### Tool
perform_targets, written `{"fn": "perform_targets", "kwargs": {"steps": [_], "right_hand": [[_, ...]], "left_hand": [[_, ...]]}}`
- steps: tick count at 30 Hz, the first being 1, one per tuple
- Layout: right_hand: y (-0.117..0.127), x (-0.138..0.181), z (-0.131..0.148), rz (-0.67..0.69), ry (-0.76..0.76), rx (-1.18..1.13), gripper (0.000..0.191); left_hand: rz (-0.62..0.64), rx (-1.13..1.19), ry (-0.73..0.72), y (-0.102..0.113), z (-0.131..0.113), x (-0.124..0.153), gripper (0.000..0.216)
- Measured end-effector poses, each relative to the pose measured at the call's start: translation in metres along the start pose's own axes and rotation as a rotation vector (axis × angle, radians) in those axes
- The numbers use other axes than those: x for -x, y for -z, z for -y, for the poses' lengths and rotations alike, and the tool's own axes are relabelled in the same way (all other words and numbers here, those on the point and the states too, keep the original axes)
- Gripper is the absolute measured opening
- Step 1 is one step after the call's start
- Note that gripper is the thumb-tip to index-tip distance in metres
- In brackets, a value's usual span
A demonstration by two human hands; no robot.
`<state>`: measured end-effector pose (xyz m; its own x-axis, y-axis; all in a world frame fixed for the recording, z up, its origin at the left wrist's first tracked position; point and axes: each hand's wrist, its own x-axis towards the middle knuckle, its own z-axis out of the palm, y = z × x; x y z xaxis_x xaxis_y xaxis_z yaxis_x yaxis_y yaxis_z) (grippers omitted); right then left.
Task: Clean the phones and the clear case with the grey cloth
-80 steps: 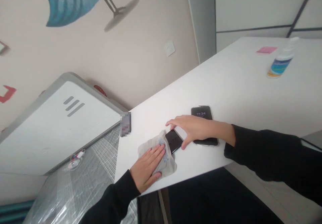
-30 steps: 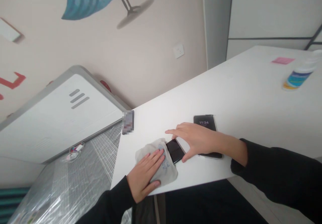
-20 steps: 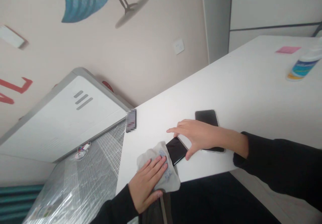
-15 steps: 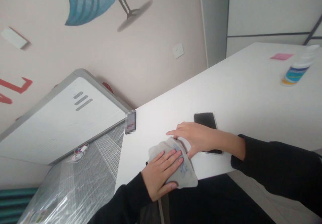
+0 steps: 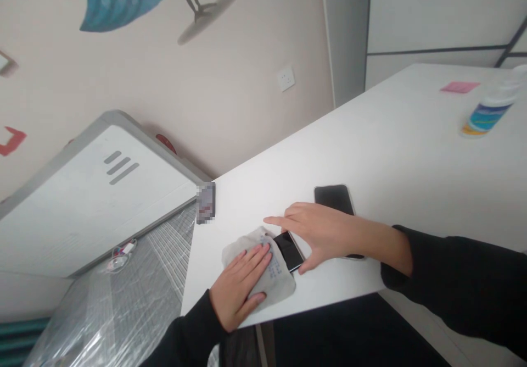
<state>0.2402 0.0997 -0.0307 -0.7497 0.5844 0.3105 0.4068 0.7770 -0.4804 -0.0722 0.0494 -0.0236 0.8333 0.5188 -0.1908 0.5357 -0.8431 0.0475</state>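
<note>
My left hand (image 5: 242, 287) lies flat, fingers stretched out, on a grey cloth (image 5: 278, 282) with faint blue print. The cloth covers part of a dark-screened phone (image 5: 290, 251) on the white table. My right hand (image 5: 317, 232) holds the bare end of this phone by its edges, thumb at the near corner and a finger at the far one; the index finger points out past it. A larger black-screened phone (image 5: 333, 196) lies partly hidden under my right hand and wrist.
On the white table (image 5: 370, 136) stand a spray bottle (image 5: 489, 111) and, beside it, a pink paper (image 5: 460, 87). A small pixelated object (image 5: 206, 202) sits at the left edge. Left of the table is a plastic-covered bed (image 5: 123, 312) with a white headboard (image 5: 115, 202).
My left hand has slid the cloth left and toward me, uncovering one end of the phone. My right hand stays near the same spot, now visibly at the phone's edges. The view has shifted slightly.
</note>
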Motion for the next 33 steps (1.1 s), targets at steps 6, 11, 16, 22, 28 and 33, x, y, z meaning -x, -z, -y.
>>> {"fn": "perform_targets", "kwargs": {"steps": [6, 11, 16, 22, 28, 33], "right_hand": [[0.005, 0.001, 0.005, 0.003, 0.059, 0.07, 0.076], [-0.003, 0.002, 0.006, -0.033, 0.166, 0.107, 0.032], [-0.008, -0.002, 0.002, -0.06, 0.095, 0.148, 0.039], [-0.006, -0.007, -0.003, -0.078, -0.094, 0.034, 0.047], [-0.004, -0.009, 0.0, -0.127, -0.212, -0.175, 0.043], [-0.001, -0.011, 0.006, -0.214, -0.322, -0.402, 0.041]], "left_hand": [[-0.111, -0.047, 0.096, -0.015, -0.007, 0.042, 0.064], [-0.306, 0.11, 0.068, -0.01, -0.013, 0.042, 0.056], [-0.421, 0.042, 0.057, 0.011, -0.02, 0.024, 0.06], [-0.487, -0.204, 0.034, 0.022, -0.022, 0.003, 0.072], [-0.386, -0.369, 0.07, 0.015, -0.022, -0.007, 0.074], [-0.333, -0.422, 0.011, 0.005, -0.036, -0.022, 0.063]]}}
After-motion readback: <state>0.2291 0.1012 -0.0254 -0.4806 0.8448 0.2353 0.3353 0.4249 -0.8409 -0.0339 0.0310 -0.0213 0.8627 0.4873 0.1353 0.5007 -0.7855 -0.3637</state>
